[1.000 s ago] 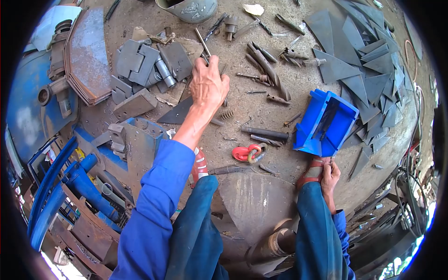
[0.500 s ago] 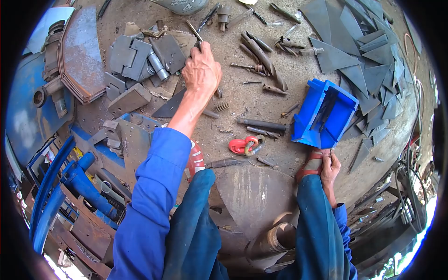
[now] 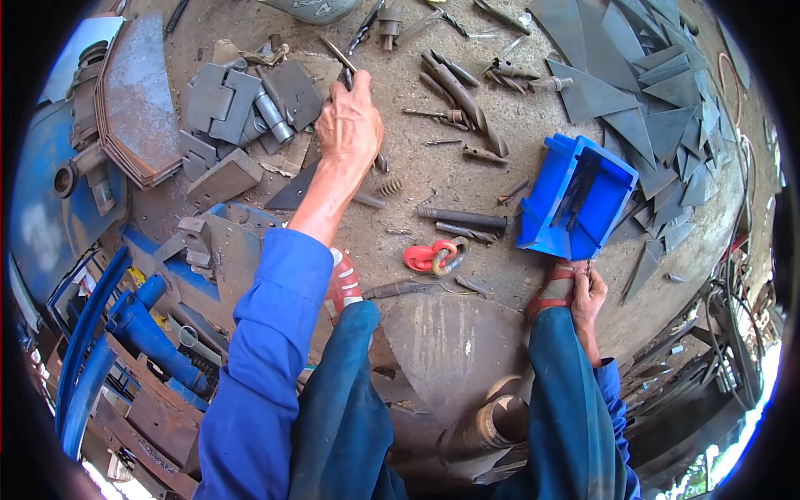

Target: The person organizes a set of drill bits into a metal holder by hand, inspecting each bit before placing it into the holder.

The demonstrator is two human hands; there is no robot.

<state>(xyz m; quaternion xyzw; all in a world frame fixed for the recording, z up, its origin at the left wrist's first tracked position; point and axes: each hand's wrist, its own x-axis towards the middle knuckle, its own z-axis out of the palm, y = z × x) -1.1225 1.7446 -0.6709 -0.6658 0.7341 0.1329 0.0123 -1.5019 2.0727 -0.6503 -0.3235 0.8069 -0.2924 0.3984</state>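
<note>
My left hand (image 3: 350, 121) reaches out over the concrete floor, fingers closed around a thin metal rod (image 3: 337, 55) whose end sticks out past the fingertips. Whether it grips anything more is hidden by the back of the hand. A blue plastic bin (image 3: 539, 221) stands near my right foot, with dark, slender metal pieces (image 3: 575, 204) inside. My right hand (image 3: 589, 293) is closed at the bin's near lower edge, its fingertips against it. Twist drill bits (image 3: 465, 100) and a dark metal bar (image 3: 462, 219) lie between my hands.
Steel triangles (image 3: 658, 125) are heaped at the far right. Hinge-like plates (image 3: 221, 104) and stacked rusty plates (image 3: 137, 100) lie to the left. A red hook with a shackle (image 3: 432, 256) rests between my feet. A pipe (image 3: 500, 421) stands between my legs.
The view has shifted slightly. My left hand has moved a little to the left, still gripping the rod. My right hand stays at the bin.
</note>
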